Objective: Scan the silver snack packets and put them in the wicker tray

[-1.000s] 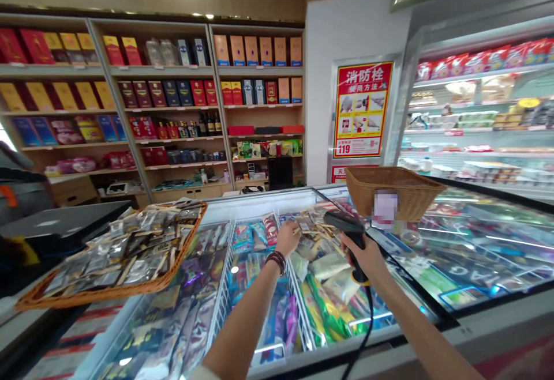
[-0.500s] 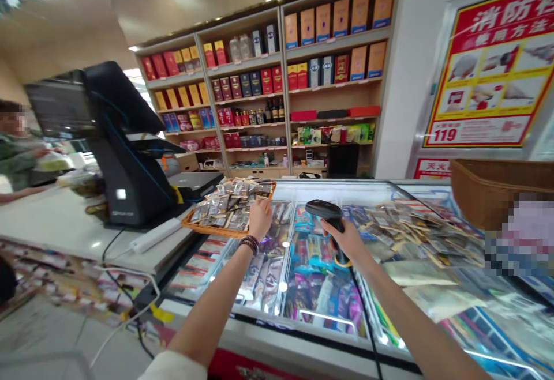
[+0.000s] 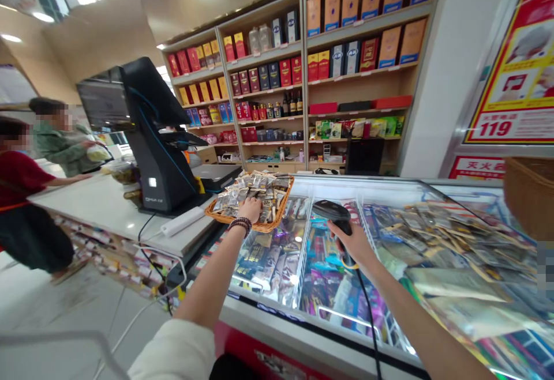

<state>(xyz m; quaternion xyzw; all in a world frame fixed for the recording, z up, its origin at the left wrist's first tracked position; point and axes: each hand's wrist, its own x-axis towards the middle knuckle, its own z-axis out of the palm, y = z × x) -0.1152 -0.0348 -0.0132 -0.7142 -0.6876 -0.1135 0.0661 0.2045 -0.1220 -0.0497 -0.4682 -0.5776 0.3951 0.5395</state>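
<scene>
My right hand (image 3: 357, 245) is closed around the handle of a black barcode scanner (image 3: 332, 211), held above the glass-topped freezer. The scanner's head points left, and its black cable runs down past my forearm. At the left, my left hand (image 3: 251, 210) rests among small packets (image 3: 236, 194) heaped in an orange-brown woven basket (image 3: 283, 210). Its fingers lie slightly apart on the packets, their tips partly hidden; no packet shows lifted in them. A dark beaded bracelet circles that wrist. The basket sits on the freezer's left end, beside the counter.
A black checkout terminal (image 3: 151, 149) and a white bar-shaped device (image 3: 184, 221) stand on the counter (image 3: 90, 201). More packets (image 3: 459, 233) are piled on the freezer glass to the right, near a brown basket (image 3: 530, 195). Two people stand beyond the counter. Shelves of boxes (image 3: 268, 77) line the back.
My left hand has moved from the basket's right side into the packets nearer its middle. The view has turned left, bringing a second person in. My right hand still holds the scanner.
</scene>
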